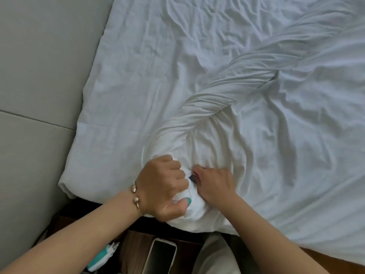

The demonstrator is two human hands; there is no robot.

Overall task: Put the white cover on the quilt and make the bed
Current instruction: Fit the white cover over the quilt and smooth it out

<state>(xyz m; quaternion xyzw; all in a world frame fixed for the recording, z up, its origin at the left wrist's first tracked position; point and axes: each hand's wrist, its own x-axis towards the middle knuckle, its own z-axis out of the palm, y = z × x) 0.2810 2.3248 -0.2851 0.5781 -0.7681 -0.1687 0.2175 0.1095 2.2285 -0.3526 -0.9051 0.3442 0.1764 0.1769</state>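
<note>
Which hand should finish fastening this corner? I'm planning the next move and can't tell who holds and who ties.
Probably the right hand. The left hand is fisted around the bunched corner of the white cover, holding it. The right hand's fingers already work at the small dark spot beside that fist.

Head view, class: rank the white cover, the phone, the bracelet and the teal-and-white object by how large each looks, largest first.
1. white cover
2. phone, partly cut off by the frame edge
3. teal-and-white object, also partly hidden, so its place next to the phone is unsure
4. bracelet
</note>
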